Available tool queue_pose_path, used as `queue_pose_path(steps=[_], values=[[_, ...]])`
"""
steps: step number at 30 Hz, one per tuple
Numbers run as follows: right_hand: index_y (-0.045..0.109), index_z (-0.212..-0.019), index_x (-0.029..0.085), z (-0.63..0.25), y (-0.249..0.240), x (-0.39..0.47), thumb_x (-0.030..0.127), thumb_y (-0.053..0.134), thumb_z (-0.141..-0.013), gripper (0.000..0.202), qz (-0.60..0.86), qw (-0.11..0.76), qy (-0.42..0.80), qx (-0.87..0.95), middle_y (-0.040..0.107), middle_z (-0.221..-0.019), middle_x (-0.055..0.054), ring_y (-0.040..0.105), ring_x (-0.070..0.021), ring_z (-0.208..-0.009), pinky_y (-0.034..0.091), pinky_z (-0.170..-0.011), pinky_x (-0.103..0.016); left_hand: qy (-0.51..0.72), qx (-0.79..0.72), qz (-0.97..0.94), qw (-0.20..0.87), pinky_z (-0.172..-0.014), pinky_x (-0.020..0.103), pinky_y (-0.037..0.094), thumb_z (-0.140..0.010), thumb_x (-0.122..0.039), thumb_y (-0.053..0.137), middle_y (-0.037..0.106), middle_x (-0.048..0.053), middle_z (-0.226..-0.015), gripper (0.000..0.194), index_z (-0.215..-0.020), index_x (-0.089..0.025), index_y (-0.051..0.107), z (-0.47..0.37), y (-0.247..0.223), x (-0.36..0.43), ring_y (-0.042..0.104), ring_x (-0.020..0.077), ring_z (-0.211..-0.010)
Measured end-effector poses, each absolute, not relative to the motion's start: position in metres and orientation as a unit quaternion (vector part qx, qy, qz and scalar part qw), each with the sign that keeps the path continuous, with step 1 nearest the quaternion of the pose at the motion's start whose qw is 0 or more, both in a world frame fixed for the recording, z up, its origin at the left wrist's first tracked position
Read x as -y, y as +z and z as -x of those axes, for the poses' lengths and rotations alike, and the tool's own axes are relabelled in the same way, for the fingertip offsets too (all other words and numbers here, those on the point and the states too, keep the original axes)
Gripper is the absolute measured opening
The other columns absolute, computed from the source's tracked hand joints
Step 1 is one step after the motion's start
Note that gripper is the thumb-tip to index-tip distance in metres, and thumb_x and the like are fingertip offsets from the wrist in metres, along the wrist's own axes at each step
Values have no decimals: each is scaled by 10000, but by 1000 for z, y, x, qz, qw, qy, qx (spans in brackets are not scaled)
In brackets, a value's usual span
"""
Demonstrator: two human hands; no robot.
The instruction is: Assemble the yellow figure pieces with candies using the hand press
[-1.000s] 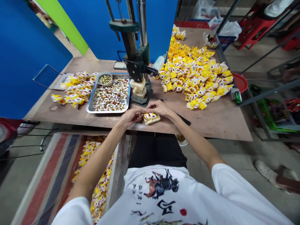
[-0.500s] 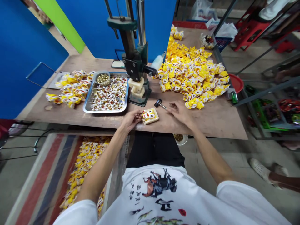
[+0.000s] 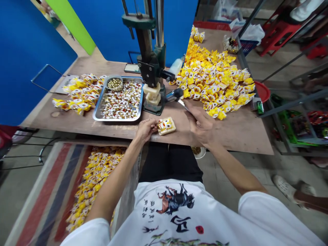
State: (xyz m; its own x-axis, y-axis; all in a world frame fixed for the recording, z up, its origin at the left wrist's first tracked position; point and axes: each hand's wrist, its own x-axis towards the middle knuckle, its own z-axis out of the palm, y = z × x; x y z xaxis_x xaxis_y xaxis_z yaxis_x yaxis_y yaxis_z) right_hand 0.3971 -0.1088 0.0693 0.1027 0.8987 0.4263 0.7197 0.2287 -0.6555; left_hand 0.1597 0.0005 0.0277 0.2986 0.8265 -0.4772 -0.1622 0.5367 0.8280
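Observation:
My right hand (image 3: 201, 124) is closed around the handle of a small hammer (image 3: 174, 95), raised off the table with its dark head toward the press. The hammer and fingers are slightly blurred. My left hand (image 3: 148, 129) pinches at the left edge of a yellow and white animal-face piece (image 3: 165, 125) with printed eyes. That piece lies on a cream-coloured block (image 3: 169, 130) near the table's front edge. Whether the left fingertips hold the piece itself or a small part beside it, I cannot make out.
Behind the block stands a dark green hand press (image 3: 151, 68). A metal tray (image 3: 116, 119) of small white-and-red parts, with a bowl of gold beads (image 3: 114, 83), is to its left. Yellow pieces are heaped at right (image 3: 217, 78) and left (image 3: 82, 92). A striped sheet (image 3: 51, 191) lies below.
My right hand has taken hold of the hammer, which lay on the table, and lifted it. My left hand stays at the animal-face piece. The whole view has shifted slightly.

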Motion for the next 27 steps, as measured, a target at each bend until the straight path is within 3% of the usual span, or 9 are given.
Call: queue_pose_path(steps=[4,8,11,13,15,17,22,27], values=[[783,-1477,304,-400,45,108,289,538,-1081,466,610,333,159,701,827,-1168,-95,784,-307,-1105,632,-1094,-458,346,-483,-332,733,-531,187,439,-617,-209,849,526,-26,-611,334,-587,-186,517,-160,23,1,517,76,-563],[698,-1564,301,-411,40,101,341,545,-1121,471,618,427,140,645,754,-1467,-74,718,-290,-1346,549,-1237,-456,367,-460,-350,729,-518,176,400,-613,-299,948,532,-36,-630,419,-636,-184,546,-156,16,4,514,79,-575],[698,-1541,282,-423,32,100,361,564,-1121,448,626,430,154,632,740,-1474,-93,707,-299,-1352,559,-1206,-487,352,-427,-431,713,-586,222,480,-673,-423,1002,631,-18,-751,465,-957,-176,728,-144,13,5,574,110,-633],[743,-1472,256,-430,23,99,314,555,-1110,412,657,349,162,649,773,-1321,-113,742,-299,-1216,606,-1099,-482,334,-381,-513,693,-674,267,538,-693,-443,1021,660,-6,-839,634,-1206,-185,750,-134,12,5,623,141,-720],[792,-1385,224,-436,17,92,279,565,-1094,373,692,267,138,656,756,-1199,-134,725,-309,-1128,607,-1033,-483,320,-348,-590,655,-733,288,549,-698,-442,1033,650,-3,-882,722,-1313,-196,746,-128,11,4,634,159,-788],[799,-1359,186,-441,20,74,303,590,-1089,362,717,226,92,653,721,-1216,-172,672,-348,-1167,562,-1064,-527,311,-343,-650,602,-704,280,520,-709,-464,1030,634,0,-890,690,-1290,-197,771,-126,10,0,601,155,-773],[660,-1548,164,-457,44,-2,233,533,-1070,499,720,198,13,665,533,-1614,-229,461,-432,-1442,391,-1193,-615,286,-323,-767,476,-706,299,550,-813,-510,959,647,59,-1113,554,-1260,-226,795,-130,8,-8,613,163,-814],[642,-1544,152,-467,39,-33,223,529,-1042,519,666,152,-16,730,626,-1535,-231,478,-462,-1372,391,-1132,-633,319,-307,-774,453,-857,396,645,-837,-512,942,647,96,-1181,529,-1252,-227,781,-134,11,1,701,249,-1019]])
